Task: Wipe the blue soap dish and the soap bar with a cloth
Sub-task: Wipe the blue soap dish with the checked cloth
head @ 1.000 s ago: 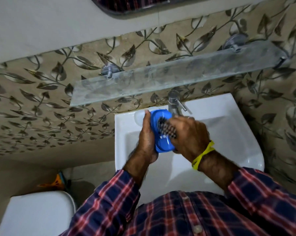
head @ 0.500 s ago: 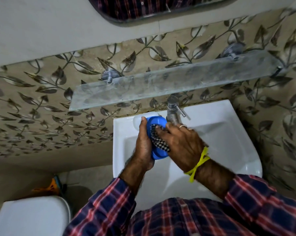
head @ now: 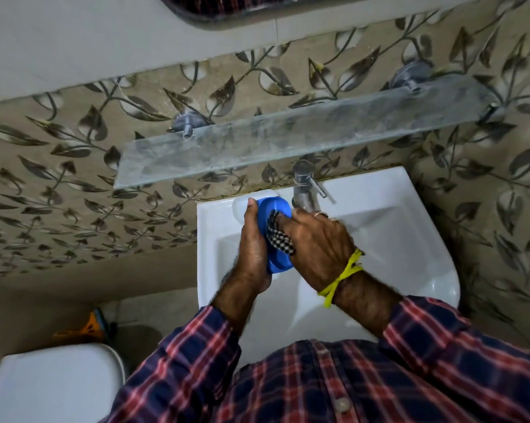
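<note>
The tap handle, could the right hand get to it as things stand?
Probably yes: the right hand is just below the tap handle with nothing between, though it grips the cloth.

A person's left hand (head: 253, 251) covers the near side of a blue soap dish (head: 276, 209), while a checked cloth (head: 279, 238) and the right hand (head: 315, 248) hide most of its inside. The fingertips of the right hand are buried in the cloth. A white object (head: 239, 206) behind the dish shows only a sliver. The top edge crops a mirror (head: 227, 7); a white toilet (head: 53, 386) runs off bottom left.
</note>
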A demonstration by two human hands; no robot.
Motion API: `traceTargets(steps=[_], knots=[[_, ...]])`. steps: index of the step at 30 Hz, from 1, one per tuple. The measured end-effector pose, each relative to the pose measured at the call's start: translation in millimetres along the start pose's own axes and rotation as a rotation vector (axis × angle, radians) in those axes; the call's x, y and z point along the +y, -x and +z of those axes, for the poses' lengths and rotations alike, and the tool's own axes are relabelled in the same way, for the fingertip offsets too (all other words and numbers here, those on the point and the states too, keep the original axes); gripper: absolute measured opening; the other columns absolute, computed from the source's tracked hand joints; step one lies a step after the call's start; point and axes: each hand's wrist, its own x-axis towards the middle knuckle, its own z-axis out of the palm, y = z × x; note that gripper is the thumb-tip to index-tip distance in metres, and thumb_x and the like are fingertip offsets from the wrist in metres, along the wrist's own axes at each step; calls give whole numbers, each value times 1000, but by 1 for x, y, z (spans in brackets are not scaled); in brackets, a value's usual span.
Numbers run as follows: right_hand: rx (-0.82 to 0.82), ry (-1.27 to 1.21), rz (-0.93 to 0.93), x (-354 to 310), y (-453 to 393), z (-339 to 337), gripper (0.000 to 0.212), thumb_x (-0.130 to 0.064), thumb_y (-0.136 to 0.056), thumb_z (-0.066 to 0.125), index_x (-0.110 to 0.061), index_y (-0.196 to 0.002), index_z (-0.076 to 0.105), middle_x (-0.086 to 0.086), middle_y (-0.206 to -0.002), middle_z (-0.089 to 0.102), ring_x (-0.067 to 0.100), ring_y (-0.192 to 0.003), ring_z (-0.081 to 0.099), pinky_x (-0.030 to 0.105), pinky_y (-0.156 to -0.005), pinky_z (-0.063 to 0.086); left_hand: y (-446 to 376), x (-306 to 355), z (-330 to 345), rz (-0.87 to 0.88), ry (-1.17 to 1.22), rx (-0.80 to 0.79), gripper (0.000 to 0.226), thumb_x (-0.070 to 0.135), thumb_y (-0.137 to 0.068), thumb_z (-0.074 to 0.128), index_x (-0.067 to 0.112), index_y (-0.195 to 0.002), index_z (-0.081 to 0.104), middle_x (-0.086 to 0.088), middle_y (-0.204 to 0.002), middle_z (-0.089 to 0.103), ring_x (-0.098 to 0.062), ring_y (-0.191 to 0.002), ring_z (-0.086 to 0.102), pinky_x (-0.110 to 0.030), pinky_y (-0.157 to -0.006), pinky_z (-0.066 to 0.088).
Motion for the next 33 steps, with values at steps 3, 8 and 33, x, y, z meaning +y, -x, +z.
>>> traceTargets(steps=[3,8,33], knots=[[61,-70,76,8,0,2,27,-16,-80,65,-22,-106,70,4,-93,67,34,-79,66,37,-63,55,-2,5,0,10,-26,51,74,75,-92,37,16,-120,72,-12,-103,78,-24,-84,77,-34,-62,60],[94,-131,6,10,3,7,26,-21,-81,69,-25,-106,72,2,-87,68,34,-75,66,36,-59,54,-3,9,-1,6,-19,52,73,74,-93,34,20,-91,83,-8,-93,77,-21,-77,74,-33,-66,61],[-291,-394,119,22,9,-4,36,-8,-77,56,-31,-99,72,-3,-103,71,29,-93,67,36,-79,56,7,17,19,200,-177,52,57,69,-86,46,25,-98,80,-24,-96,71,-39,-86,66,-60,-90,53]])
